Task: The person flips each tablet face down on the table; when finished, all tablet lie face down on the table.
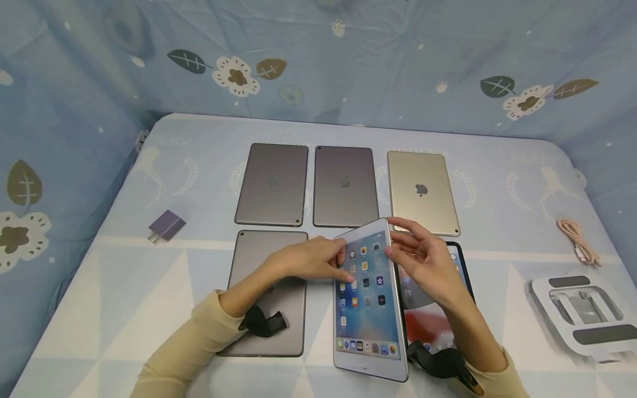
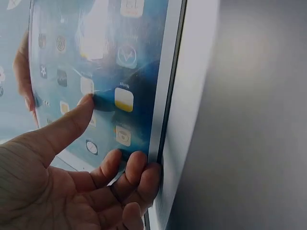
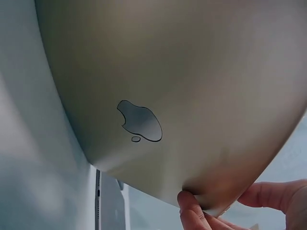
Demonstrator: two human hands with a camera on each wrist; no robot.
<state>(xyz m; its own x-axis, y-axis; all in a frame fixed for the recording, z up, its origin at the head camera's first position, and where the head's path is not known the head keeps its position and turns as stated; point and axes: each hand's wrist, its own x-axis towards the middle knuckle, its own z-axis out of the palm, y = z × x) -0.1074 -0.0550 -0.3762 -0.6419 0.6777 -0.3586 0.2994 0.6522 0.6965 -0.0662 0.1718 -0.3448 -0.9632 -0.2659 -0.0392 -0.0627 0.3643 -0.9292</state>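
- Right hand (image 1: 430, 262) pinches upper-right corner of white-fronted iPad (image 1: 370, 309).
- Left hand (image 1: 308, 258): fingers curled, thumb touching screen (image 1: 365, 326); grip unclear.
- Gold iPad (image 1: 423, 177) near far edge of bench (image 1: 134, 298).

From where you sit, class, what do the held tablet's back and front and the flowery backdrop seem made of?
Tablet's back: probably matte metal, given its soft, even sheen.
Tablet's front: likely glossy glass, showing glare.
Flowery backdrop: seemingly dull printed fabric, with visible wrinkles.
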